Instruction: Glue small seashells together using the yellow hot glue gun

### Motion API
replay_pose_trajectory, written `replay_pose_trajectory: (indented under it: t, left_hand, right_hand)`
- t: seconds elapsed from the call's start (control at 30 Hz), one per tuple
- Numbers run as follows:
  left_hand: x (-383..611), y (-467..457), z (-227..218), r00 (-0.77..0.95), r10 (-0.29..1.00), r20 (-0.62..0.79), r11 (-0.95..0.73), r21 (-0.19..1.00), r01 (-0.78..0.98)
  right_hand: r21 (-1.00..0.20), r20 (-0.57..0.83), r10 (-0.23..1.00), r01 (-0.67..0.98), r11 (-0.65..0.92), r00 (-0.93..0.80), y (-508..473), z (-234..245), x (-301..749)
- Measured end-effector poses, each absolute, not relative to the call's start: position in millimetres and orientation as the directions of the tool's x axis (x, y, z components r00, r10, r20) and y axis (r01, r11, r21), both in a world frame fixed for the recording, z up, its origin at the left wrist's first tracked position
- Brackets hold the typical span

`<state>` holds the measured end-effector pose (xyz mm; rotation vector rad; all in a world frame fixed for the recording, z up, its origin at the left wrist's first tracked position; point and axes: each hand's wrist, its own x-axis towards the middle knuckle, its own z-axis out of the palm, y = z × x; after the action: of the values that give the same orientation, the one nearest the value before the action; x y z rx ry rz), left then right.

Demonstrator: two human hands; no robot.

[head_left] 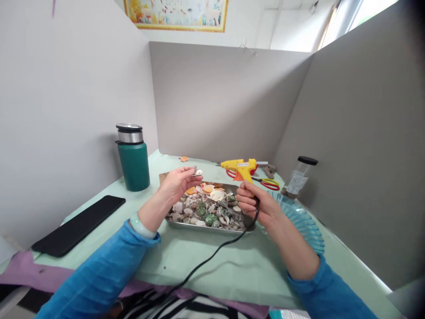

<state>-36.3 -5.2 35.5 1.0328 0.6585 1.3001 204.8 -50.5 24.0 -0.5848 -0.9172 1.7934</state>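
Observation:
My left hand point(179, 184) pinches a small whitish shell piece point(198, 172) between thumb and fingers, held above the left rear of a metal tray. Fingers hide part of that piece. In my right hand point(257, 201) is a yellow hot glue gun point(241, 167), gripped by its handle. Its nozzle points left toward the shell piece, with a gap between them. A pale glue stick point(262, 163) sticks out of the gun's back. The metal tray point(209, 229) below holds a heap of mixed shells point(202, 208), white, orange and greenish.
A black cord point(212, 256) runs from the gun toward my lap. Left stand a green bottle point(133, 166) and a flat black object point(79, 225). Behind the gun lie scissors point(270, 183). To the right are a blue ribbed dish point(308, 226) and a black-lidded jar point(300, 177). Grey partitions point(229, 102) enclose the table.

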Motion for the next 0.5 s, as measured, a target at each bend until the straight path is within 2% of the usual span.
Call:
replay_pose_trajectory:
  t: [0.13, 0.3, 0.4, 0.5]
  left_hand:
    - [-27.6, -1.9, 38.5, 0.210, 0.964, 0.165, -0.045, 0.875, -0.481]
    - [-20.0, -1.2, 27.2, 0.190, 0.978, 0.081, 0.026, 0.865, -0.500]
    - [-17.3, -3.2, 21.3, 0.231, 0.971, 0.067, 0.056, 0.873, -0.485]
    - [-15.7, -5.3, 20.2, 0.271, 0.959, 0.082, 0.062, 0.873, -0.484]
  right_hand:
    - [-0.799, 0.225, 0.895, -0.598, -0.056, -0.384, -54.6, 41.5, 201.3]
    - [-0.801, 0.392, 0.899, -0.553, 0.229, -0.194, -52.7, 39.1, 190.6]
    - [-0.795, 0.404, 0.909, -0.531, 0.292, -0.104, -47.6, 25.6, 189.0]
    - [-0.836, 0.362, 0.919, -0.491, 0.245, -0.158, -44.9, 16.0, 190.7]
